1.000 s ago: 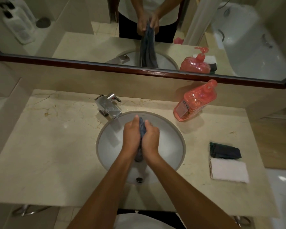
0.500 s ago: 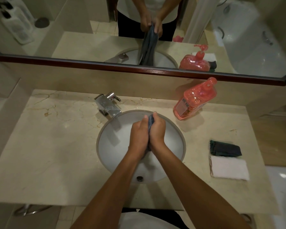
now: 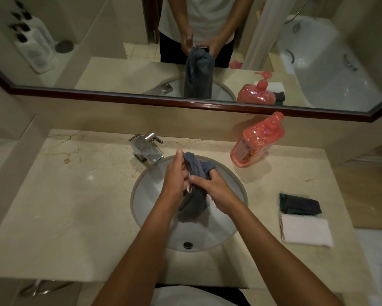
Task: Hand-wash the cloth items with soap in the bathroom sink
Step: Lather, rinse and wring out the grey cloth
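Head view is showing both hands working together over the middle of the sink (image 3: pixel 141 208). The left hand (image 3: pixel 176 175) is gripping the upper bunch of the grey-blue cloth (image 3: pixel 193 202), its fingers curled round the fabric, while the right hand (image 3: pixel 216 191) is clamping the same cloth just beside it, thumb pressing across the folds. The two hands are nearly touching, and the rest of the cloth is hanging below them into the basin, above the drain (image 3: pixel 188 245).

At about eleven o'clock from the hands, the chrome faucet (image 3: pixel 147 149) is standing at the basin's rim; no water is visibly running. At one o'clock the red soap bottle (image 3: pixel 256 140) is resting near the wall. At three to four o'clock, well apart from the sink, a dark folded cloth (image 3: pixel 299 204) and a white folded cloth (image 3: pixel 305 231) are lying side by side on the counter (image 3: pixel 64 206).

Judging from this, the risks are the hanging end swinging over the rim and wetting the counter, or suds dripping onto the waiting cloths if the wrung item is being carried across them.
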### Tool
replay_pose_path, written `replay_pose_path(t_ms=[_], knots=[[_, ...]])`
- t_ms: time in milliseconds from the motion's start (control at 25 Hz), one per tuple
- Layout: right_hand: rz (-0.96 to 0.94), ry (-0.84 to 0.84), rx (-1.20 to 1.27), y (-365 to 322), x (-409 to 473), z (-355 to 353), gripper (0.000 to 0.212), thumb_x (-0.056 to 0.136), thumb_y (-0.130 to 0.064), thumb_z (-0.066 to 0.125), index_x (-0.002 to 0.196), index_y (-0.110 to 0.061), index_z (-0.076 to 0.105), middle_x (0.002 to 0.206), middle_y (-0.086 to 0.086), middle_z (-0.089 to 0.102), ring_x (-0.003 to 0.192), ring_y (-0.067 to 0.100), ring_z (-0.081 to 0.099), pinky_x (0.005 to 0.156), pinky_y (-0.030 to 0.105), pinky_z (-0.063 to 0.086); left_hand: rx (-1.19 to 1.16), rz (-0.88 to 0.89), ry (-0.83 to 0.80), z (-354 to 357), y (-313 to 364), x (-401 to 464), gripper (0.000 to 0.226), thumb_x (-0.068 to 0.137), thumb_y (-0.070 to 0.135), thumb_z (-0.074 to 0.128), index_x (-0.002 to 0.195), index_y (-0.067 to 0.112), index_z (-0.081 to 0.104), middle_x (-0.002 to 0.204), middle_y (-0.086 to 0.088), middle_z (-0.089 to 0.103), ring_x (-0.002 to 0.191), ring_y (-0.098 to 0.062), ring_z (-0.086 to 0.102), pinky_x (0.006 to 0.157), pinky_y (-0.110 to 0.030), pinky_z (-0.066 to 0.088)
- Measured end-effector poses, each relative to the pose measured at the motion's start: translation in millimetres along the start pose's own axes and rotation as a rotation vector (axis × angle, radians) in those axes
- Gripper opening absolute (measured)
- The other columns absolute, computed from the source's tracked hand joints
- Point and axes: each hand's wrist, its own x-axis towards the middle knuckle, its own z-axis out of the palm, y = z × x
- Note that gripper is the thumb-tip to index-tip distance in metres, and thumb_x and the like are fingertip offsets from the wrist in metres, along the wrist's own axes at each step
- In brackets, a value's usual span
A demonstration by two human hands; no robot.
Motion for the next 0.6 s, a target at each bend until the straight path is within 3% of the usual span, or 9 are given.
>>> replay_pose_path(t_ms=[160,240,360,440,520,600], knots=[[0.008,0.032,-0.267,-8.9,-0.6,-9.6,0.035,0.082,-0.027,0.082,0.107,-0.015,0.060,0.105,0.005,0.067,0.099,0.019,0.065,0.091,0.039,0.058,0.045,0.097,0.067,-8.1,14.5,-0.1,0.043,0.108,0.037,0.039,0.090,0.012,0.069,0.077,0.002,0.074,0.076,-0.008,0.072,0.066,-0.022,0.057],[0.001,0.104,-0.261,-12.2,-2.2,-9.7,0.030,0.082,-0.023,0.082,0.100,-0.011,0.061,0.098,0.009,0.068,0.095,0.023,0.067,0.088,0.041,0.058,0.027,0.117,0.075,-10.1,12.3,-0.6,0.039,0.108,0.033,0.040,0.093,0.009,0.068,0.074,0.002,0.073,0.073,-0.006,0.072,0.060,-0.019,0.054],[-0.046,0.142,0.157,-22.5,0.6,-10.2,0.031,0.084,-0.010,0.078,0.109,0.000,0.063,0.104,0.017,0.072,0.103,0.033,0.070,0.090,0.043,0.058,-0.001,0.044,0.016,-5.0,0.1,-4.1,0.037,0.107,0.038,0.041,0.104,0.014,0.068,0.088,-0.002,0.075,0.088,-0.014,0.072,0.077,-0.031,0.058],[-0.099,0.152,0.396,-37.0,3.2,-10.0,0.025,0.088,-0.001,0.071,0.110,0.004,0.062,0.102,0.019,0.072,0.098,0.031,0.071,0.086,0.039,0.058,0.078,0.033,-0.037,-1.4,-10.7,-6.0,0.035,0.106,0.041,0.044,0.102,0.017,0.069,0.089,0.002,0.077,0.092,-0.015,0.072,0.081,-0.029,0.057],[-0.144,0.166,0.520,-49.7,6.9,-12.0,0.015,0.090,0.008,0.063,0.102,-0.001,0.062,0.092,0.015,0.072,0.088,0.025,0.072,0.083,0.035,0.060,0.207,0.090,-0.113,-0.2,-20.3,-6.0,0.031,0.099,0.044,0.053,0.107,0.019,0.070,0.098,0.001,0.078,0.098,-0.017,0.072,0.084,-0.027,0.057],[-0.166,0.169,0.544,-54.2,7.9,-17.0,0.021,0.090,0.013,0.060,0.100,-0.005,0.062,0.089,0.011,0.073,0.084,0.022,0.073,0.079,0.033,0.060,0.219,0.134,-0.115,-3.8,-24.7,-4.3,0.034,0.094,0.041,0.060,0.116,0.018,0.069,0.107,-0.004,0.077,0.104,-0.022,0.072,0.090,-0.034,0.057]])
